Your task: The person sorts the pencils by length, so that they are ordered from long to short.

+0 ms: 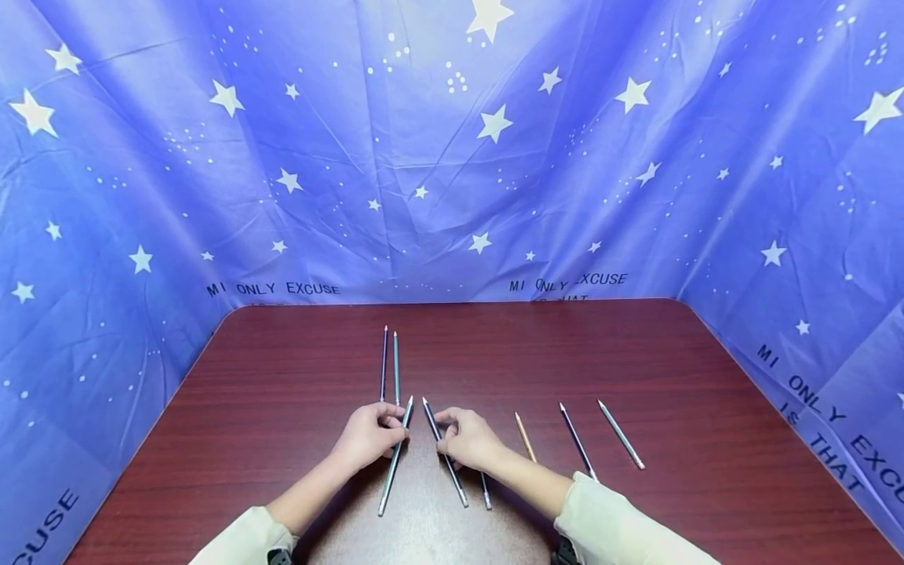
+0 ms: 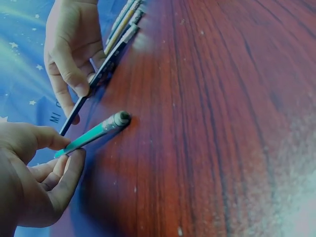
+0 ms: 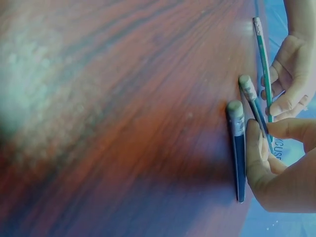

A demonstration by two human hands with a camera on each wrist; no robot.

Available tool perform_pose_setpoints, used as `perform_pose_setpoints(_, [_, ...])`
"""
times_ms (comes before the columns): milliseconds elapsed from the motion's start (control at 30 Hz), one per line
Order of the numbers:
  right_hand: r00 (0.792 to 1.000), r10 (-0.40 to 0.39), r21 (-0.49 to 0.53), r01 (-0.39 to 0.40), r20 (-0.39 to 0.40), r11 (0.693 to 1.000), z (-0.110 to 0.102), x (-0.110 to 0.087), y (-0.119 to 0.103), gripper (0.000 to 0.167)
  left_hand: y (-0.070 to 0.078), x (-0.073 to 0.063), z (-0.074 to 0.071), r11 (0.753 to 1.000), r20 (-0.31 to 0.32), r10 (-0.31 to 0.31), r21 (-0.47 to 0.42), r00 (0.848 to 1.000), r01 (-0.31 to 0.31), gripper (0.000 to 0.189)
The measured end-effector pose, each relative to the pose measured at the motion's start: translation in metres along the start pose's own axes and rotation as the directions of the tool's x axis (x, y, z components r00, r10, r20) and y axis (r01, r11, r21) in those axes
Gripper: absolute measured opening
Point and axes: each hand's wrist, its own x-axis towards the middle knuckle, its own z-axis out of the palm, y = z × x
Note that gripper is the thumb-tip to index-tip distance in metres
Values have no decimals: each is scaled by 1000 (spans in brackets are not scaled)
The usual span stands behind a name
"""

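Note:
My left hand [image 1: 366,436] pinches a green pencil [image 1: 391,479] between thumb and fingers, its sharpened tip pointing away and its eraser end toward me. In the left wrist view, the green pencil [image 2: 91,136] shows a metal band at its eraser end. Just to the right, my right hand [image 1: 472,441] pinches a dark pencil [image 1: 452,474], tilted the opposite way so that the two tips lie close together. Another dark pencil [image 3: 239,158] lies on the table beside the right hand, in the right wrist view; the hand hides its far part in the head view.
Beyond the left hand lie a dark purple pencil [image 1: 384,365] and a teal pencil [image 1: 397,369], side by side. To the right, a yellow-orange pencil [image 1: 526,437], a dark pencil [image 1: 577,439] and a green pencil [image 1: 621,435] lie spaced apart on the reddish-brown table [image 1: 282,361]. A starry blue curtain [image 1: 424,141] surrounds it.

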Motion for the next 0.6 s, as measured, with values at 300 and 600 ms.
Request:
perform_pose_setpoints(300, [1000, 3, 75, -2, -2, 997, -4, -1, -4, 42, 5, 0, -2, 986, 31, -59, -153, 998, 63, 32])
perform_pose_setpoints(600, [1000, 22, 170, -24, 13, 985, -11, -2, -8, 45, 5, 0, -2, 961, 17, -111, -251, 994, 112, 35])
